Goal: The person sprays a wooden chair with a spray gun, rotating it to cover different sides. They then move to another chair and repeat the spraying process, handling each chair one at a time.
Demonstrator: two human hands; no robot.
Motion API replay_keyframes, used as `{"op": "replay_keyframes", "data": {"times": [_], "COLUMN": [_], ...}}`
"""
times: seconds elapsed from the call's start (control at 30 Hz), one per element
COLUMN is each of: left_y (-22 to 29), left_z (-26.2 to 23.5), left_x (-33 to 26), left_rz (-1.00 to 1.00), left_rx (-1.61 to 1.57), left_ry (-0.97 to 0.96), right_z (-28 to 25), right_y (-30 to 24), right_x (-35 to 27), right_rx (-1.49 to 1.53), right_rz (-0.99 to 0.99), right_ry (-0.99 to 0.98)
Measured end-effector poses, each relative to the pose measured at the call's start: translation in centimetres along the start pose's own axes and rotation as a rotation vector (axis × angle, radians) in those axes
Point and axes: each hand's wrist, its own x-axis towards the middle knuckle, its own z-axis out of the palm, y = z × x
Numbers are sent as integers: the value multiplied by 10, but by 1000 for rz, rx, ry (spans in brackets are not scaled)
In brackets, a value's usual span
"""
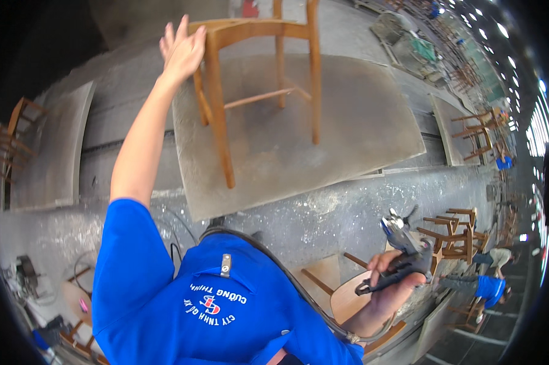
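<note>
Through the head view, I am watching a wooden chair (259,28) that is standing upright on a grey board (371,115), ahead of the wearer's blue shirt (165,310); I am taking this chair as my landmark. At its upper left corner, my left hand (183,53) is reaching out with its fingers spreading apart, and the hand is seeming to touch the wood; I am not managing to tell how firmly it is pressing. Well to the chair's lower right, my right hand (391,291) is holding a black and silver spray gun (411,252), its fingers curling around the handle. Below the chair, a dark hose (286,271) is running across the shirt. Farther right of the chair, other wooden chairs (463,240) are standing close together, and a blue-topped co-worker (488,287) is bending beyond them.
</note>
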Motion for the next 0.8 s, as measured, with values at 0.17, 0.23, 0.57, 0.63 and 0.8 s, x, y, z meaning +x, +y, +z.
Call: {"op": "replay_keyframes", "data": {"times": [0.17, 0.23, 0.57, 0.63, 0.8], "left_y": [-7, -9, -9, -11, -13], "left_z": [8, 13, 15, 16, 17], "left_x": [39, 49, 71, 72, 74], "left_rz": [-87, -139, -157, -174, -27], "left_rx": [34, 39, 39, -23, -23], "left_ry": [-59, -86, -219, -249, -182], "right_z": [-21, -30, -41, -33, -5], "right_y": [-18, -13, 18, 20, 31], "right_x": [-11, -23, -54, -48, -36], "right_rx": [-240, -282, -105, 1, -131], "right_rz": [283, 420, 361, 232, 132], "right_ry": [-214, -210, -48, 4, 173]}}
